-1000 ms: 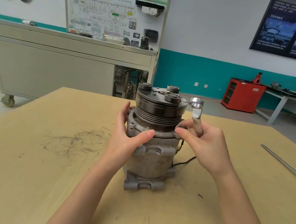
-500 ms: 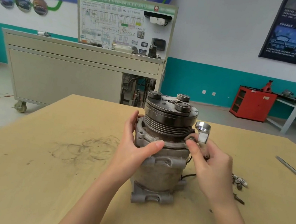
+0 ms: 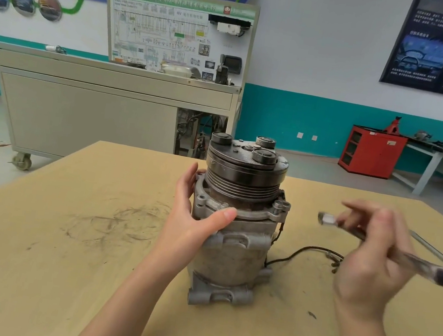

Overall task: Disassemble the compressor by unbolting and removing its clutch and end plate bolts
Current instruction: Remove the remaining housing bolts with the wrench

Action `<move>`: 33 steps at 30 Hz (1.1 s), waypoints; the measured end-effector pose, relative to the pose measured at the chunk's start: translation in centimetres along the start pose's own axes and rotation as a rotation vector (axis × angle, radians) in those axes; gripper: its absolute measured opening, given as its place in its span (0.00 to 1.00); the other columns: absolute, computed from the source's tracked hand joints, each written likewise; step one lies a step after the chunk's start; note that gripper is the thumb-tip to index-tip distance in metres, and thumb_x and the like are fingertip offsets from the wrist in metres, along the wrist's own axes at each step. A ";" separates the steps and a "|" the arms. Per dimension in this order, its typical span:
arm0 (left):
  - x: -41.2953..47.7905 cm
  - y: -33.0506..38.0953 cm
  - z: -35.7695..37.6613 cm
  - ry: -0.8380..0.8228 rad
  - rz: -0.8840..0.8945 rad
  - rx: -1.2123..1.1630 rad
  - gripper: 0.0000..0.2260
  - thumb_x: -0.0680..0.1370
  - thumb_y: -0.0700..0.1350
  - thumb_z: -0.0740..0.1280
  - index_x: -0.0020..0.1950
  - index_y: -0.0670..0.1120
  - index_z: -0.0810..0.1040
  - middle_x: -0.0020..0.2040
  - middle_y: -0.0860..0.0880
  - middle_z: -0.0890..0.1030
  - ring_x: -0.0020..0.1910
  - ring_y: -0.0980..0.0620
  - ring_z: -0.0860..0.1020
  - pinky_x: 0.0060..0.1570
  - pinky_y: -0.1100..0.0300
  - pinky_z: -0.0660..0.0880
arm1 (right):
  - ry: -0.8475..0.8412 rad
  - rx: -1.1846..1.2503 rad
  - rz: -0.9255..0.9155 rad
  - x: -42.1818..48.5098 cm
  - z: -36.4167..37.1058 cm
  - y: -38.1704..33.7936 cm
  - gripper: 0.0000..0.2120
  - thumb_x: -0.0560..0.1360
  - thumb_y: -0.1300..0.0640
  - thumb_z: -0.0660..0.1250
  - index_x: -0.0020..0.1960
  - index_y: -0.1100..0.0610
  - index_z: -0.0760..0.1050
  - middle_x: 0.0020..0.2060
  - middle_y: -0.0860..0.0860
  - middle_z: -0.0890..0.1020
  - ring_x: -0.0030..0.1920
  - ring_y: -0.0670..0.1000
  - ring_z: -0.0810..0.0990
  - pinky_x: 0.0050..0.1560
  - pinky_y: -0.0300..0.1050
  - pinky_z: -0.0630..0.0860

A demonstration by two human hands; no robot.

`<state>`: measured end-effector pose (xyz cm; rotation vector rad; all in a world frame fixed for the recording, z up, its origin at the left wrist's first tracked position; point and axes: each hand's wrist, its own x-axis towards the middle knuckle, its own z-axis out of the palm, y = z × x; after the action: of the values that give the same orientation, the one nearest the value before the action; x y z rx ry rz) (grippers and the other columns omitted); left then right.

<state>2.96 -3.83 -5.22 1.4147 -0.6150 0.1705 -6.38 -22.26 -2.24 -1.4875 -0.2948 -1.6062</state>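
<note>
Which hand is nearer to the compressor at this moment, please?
Left. The left hand grips the compressor body, thumb across its front; the right hand holds a wrench off to the right, clear of it.

teal-banded wall [image 3: 295,115], grey cabinet [image 3: 86,117], red cabinet [image 3: 373,155]

We look through 1 head-worn camera, forward and down, close above the left hand [image 3: 191,221] gripping the compressor [image 3: 232,254].
</note>
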 end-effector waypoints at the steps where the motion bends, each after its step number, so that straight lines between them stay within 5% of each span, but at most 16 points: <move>1: 0.0 -0.1 -0.1 0.001 -0.003 -0.001 0.47 0.59 0.63 0.73 0.74 0.61 0.56 0.54 0.84 0.67 0.56 0.80 0.69 0.47 0.81 0.68 | 0.022 -0.055 -0.021 0.3 -0.3 0.2 0.15 0.81 0.57 0.52 0.44 0.56 0.76 0.37 0.43 0.76 0.39 0.42 0.74 0.41 0.33 0.70; 6: -0.1 -0.1 -0.1 0.000 -0.008 -0.004 0.47 0.59 0.64 0.73 0.74 0.62 0.56 0.54 0.84 0.67 0.56 0.80 0.68 0.47 0.80 0.69 | 0.064 -0.239 0.027 1.1 -1.0 0.8 0.27 0.82 0.43 0.47 0.43 0.61 0.76 0.38 0.48 0.76 0.41 0.40 0.73 0.42 0.37 0.68; 10: 0.0 0.0 -0.1 0.003 -0.012 -0.002 0.46 0.58 0.64 0.73 0.73 0.63 0.56 0.54 0.83 0.67 0.58 0.79 0.68 0.49 0.78 0.71 | 0.130 -0.050 0.234 1.3 -0.8 -0.1 0.26 0.78 0.35 0.48 0.40 0.51 0.76 0.32 0.44 0.79 0.26 0.47 0.71 0.24 0.35 0.64; 14: 0.0 0.0 -0.1 0.003 -0.009 -0.005 0.47 0.58 0.64 0.73 0.74 0.62 0.56 0.56 0.82 0.68 0.59 0.77 0.69 0.54 0.75 0.70 | 0.159 0.089 0.335 1.5 -0.5 -0.4 0.25 0.77 0.39 0.49 0.34 0.50 0.78 0.31 0.50 0.82 0.21 0.50 0.73 0.22 0.34 0.63; 19: -0.1 0.1 -0.1 0.000 -0.006 -0.004 0.48 0.58 0.64 0.73 0.74 0.62 0.56 0.56 0.82 0.67 0.59 0.78 0.68 0.54 0.75 0.71 | 0.032 0.189 0.321 1.5 -0.7 -0.5 0.13 0.79 0.57 0.56 0.42 0.52 0.77 0.36 0.51 0.83 0.31 0.52 0.79 0.32 0.39 0.74; 23: -0.1 0.2 0.0 0.002 -0.011 0.002 0.49 0.58 0.64 0.73 0.75 0.61 0.56 0.60 0.78 0.67 0.61 0.75 0.69 0.61 0.66 0.69 | -0.026 0.218 0.338 1.2 -0.3 -0.6 0.09 0.76 0.61 0.56 0.44 0.53 0.74 0.37 0.47 0.80 0.34 0.49 0.74 0.36 0.39 0.70; 30: -0.1 0.2 0.0 0.001 -0.009 -0.006 0.47 0.58 0.64 0.73 0.74 0.62 0.56 0.59 0.79 0.67 0.59 0.77 0.69 0.53 0.77 0.70 | -0.066 0.288 0.379 1.1 -0.3 -1.1 0.05 0.73 0.57 0.63 0.48 0.52 0.68 0.31 0.48 0.77 0.26 0.46 0.71 0.29 0.35 0.68; 33: -0.1 0.2 0.0 0.004 -0.007 -0.007 0.47 0.58 0.64 0.73 0.74 0.62 0.56 0.59 0.79 0.67 0.59 0.77 0.69 0.52 0.78 0.70 | -0.086 0.322 0.416 1.6 -0.9 -0.8 0.07 0.75 0.64 0.62 0.51 0.54 0.69 0.39 0.49 0.79 0.37 0.48 0.78 0.41 0.38 0.76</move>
<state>2.82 -3.74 -5.11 1.4095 -0.6072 0.1658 -7.40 -23.15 -0.75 -1.2707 -0.2577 -1.1088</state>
